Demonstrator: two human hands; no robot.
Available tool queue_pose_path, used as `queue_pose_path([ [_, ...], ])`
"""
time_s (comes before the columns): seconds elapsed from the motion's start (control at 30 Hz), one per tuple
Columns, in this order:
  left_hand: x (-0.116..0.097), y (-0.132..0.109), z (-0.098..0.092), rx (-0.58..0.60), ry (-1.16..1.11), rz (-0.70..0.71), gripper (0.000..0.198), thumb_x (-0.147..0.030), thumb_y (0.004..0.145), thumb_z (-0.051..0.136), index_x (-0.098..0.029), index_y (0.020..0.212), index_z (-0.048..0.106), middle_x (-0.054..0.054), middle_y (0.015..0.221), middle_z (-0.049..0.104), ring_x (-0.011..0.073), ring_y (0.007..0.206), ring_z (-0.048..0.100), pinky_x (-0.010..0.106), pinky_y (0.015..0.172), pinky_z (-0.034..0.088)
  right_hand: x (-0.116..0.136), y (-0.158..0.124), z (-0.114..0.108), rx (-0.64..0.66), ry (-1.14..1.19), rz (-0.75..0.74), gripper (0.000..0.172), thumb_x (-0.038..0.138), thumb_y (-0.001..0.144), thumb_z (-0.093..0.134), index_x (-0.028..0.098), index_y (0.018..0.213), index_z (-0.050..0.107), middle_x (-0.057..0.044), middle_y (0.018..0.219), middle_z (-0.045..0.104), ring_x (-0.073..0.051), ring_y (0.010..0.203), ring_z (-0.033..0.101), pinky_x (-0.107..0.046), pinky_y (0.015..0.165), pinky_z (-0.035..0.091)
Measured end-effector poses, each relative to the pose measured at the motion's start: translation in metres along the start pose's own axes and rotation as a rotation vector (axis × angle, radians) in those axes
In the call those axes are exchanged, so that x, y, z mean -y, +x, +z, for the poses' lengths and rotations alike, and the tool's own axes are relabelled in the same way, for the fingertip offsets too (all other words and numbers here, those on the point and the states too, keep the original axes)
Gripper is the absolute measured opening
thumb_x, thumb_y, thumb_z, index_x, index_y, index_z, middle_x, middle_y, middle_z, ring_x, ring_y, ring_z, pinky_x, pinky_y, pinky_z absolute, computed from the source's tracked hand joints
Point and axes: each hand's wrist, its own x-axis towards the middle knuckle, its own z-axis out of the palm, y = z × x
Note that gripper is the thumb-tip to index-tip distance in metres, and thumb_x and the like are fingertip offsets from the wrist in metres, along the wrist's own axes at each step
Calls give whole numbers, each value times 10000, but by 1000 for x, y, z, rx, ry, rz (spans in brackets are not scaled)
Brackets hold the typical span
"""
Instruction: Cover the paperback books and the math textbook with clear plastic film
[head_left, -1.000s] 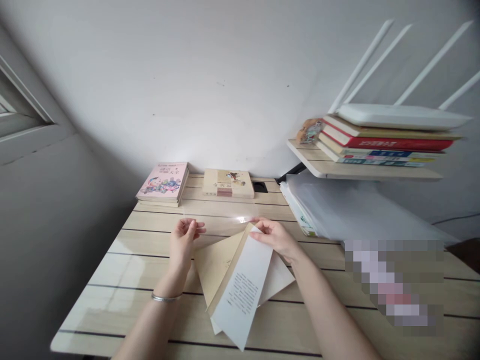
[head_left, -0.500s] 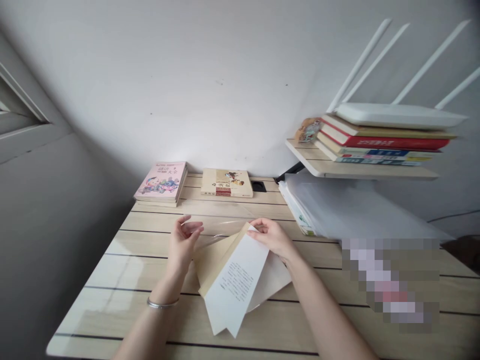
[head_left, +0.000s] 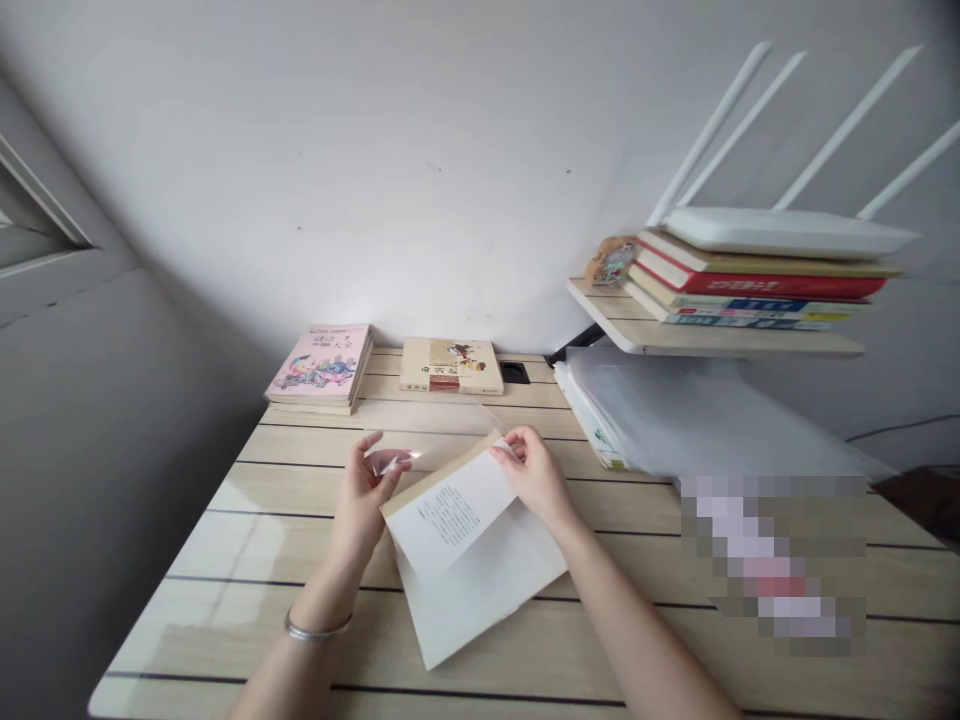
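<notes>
An open book (head_left: pixel 472 580) held at two edges.
It lies near-centre on the table (head_left: pixel 225 560); the left hand (head_left: pixel 364 495), fingers loosely spread, touches its left edge (clear film glints there); the right hand (head_left: pixel 534 478) pinches its far corner. A shelf (head_left: pixel 720 343), far right, holds stacked books (head_left: pixel 750 290).

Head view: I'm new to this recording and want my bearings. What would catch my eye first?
Mid-table, a pale book lies with its printed flap folded over, the right hand holding the flap's far corner and the left hand at its other end. On the right a shelf carries stacked books under a white router; a pink book and a tan book lie by the wall.
</notes>
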Motion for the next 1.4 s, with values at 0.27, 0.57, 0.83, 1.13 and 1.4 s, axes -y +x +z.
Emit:
queue_pose_path([
  [0.27,-21,-6,-7,66,-17,-211,514,-366,711,610,-178,1172,485,118,1008,706,266,963,636,372,788,444,-2,3,7,-149,-214,-303,135,349,810,495,227,756,477,-50,791,572,-196,722,546,-336,693,460],
  [0.57,-5,-16,-6,-26,89,-105,610,-330,653,686,-179,1211,490,48,848,680,185,767,605,297,693,436,-8,5,6,-121,-224,-295,138,359,816,484,223,794,486,-56,818,575,-204,757,558,-343,710,466],
  [0.83,8,-26,8,-219,204,-34,631,-257,727,602,-182,1328,424,-25,704,557,120,638,511,250,649,409,-4,2,1,-81,-180,-173,167,393,783,496,226,788,486,-53,773,598,-213,734,568,-320,643,449],
  [1.13,9,-29,7,-242,79,-102,548,-385,709,657,-127,1173,523,-2,747,540,138,692,547,245,621,426,-7,1,3,-107,-147,-129,172,399,791,468,227,796,457,-57,803,596,-202,719,564,-330,678,450],
  [1.4,7,-28,6,-257,139,-95,535,-340,689,656,-104,1163,577,-49,643,451,88,569,439,211,541,357,-5,1,2,-97,-122,-108,184,412,784,464,227,791,458,-55,784,597,-202,687,561,-331,660,451],
])
